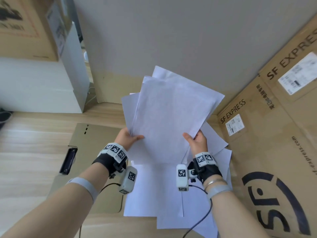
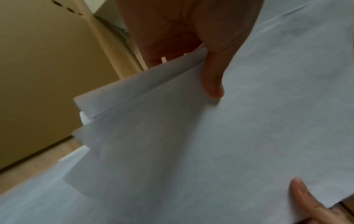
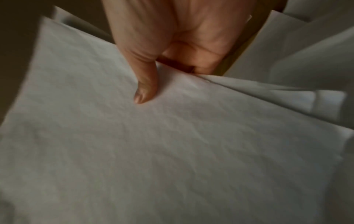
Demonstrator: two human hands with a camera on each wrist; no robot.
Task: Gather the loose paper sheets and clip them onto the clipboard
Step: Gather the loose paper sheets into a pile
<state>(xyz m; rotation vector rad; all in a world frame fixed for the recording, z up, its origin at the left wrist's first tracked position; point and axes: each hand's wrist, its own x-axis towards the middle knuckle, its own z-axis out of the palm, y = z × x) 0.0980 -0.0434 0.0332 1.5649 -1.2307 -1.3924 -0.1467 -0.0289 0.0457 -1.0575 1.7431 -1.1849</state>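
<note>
I hold a fanned bundle of white paper sheets [image 1: 171, 114] lifted above the floor. My left hand [image 1: 127, 137] pinches its left edge, thumb on top, fingers hidden behind the sheets. My right hand [image 1: 195, 140] pinches the right edge the same way. In the left wrist view the thumb [image 2: 212, 78] presses the top sheet [image 2: 210, 144]; the right wrist view shows the right thumb [image 3: 143, 84] on the paper [image 3: 172, 151]. A brown clipboard [image 1: 96, 152] with a black clip [image 1: 68, 160] lies flat under my left wrist. More loose sheets [image 1: 154, 191] lie on the floor below my hands.
Large SF Express cardboard boxes [image 1: 267, 134] stand close on the right. A grey wall [image 1: 171, 40] is ahead. A white cabinet [image 1: 42, 86] and another carton [image 1: 25, 26] stand at the left. Light wooden flooring [image 1: 30, 143] runs to the left of the clipboard.
</note>
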